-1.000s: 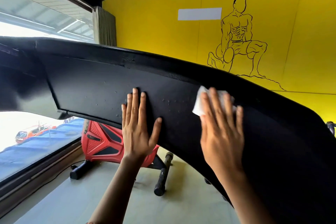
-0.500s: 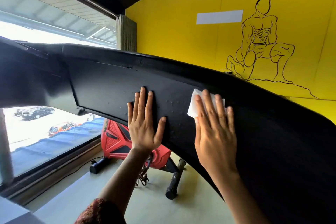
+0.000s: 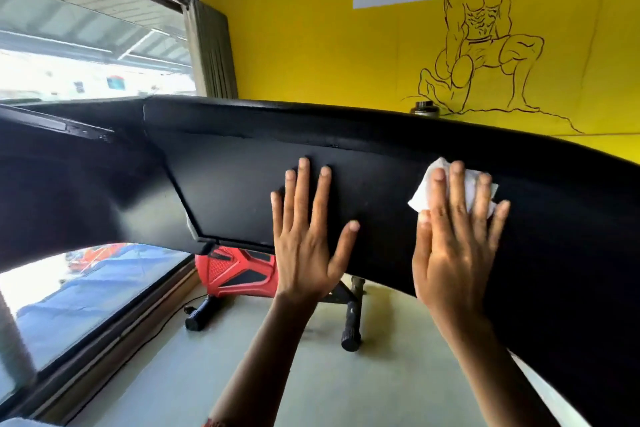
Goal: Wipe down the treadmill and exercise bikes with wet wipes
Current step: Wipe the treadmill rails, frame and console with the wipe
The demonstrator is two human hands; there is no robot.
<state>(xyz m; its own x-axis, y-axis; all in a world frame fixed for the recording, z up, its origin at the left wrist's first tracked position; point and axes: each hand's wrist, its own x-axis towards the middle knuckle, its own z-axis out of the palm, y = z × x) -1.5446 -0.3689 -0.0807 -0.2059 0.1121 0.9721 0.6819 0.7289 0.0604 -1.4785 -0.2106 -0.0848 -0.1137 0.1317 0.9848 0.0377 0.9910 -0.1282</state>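
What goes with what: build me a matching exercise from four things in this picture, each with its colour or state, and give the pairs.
Things:
1. left hand
2. wipe
3. exercise bike
4. wall

Descriptions:
A. yellow, with a line drawing on it
B. white, pressed under the right hand
C. flat on the black panel, holding nothing
D. red and black, standing on the floor

Pairs: 1-C, 2-B, 3-D, 4-A.
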